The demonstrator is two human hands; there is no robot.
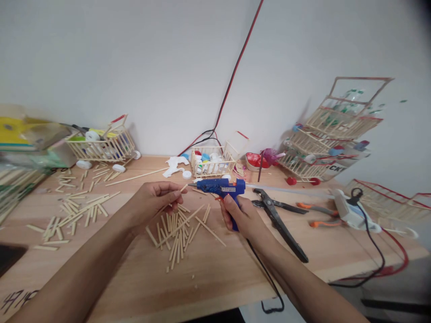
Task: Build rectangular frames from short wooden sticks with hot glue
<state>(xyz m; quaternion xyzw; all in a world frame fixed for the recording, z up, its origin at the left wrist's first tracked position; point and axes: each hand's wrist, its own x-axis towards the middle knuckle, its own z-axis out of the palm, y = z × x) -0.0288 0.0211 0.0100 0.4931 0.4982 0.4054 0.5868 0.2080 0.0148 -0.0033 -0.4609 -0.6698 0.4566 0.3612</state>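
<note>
My right hand (240,213) is wrapped round the grip of a blue hot glue gun (218,186), whose nozzle points left. A clear glue stick (266,187) juts from its rear. Between the fingertips of my left hand (160,197) is a thin wooden stick (183,188), its end close to the nozzle; whether they touch I cannot tell. Below my hands lies a pile of short wooden sticks (175,229) on the wooden table (144,287).
Small stick-built carts stand along the wall: one at left (104,146), one in the middle (213,161), stacked ones at right (323,139). Black-handled pliers (279,220), orange-handled pliers (319,215) and a white power strip (357,211) lie at right. More cut sticks (72,211) lie left.
</note>
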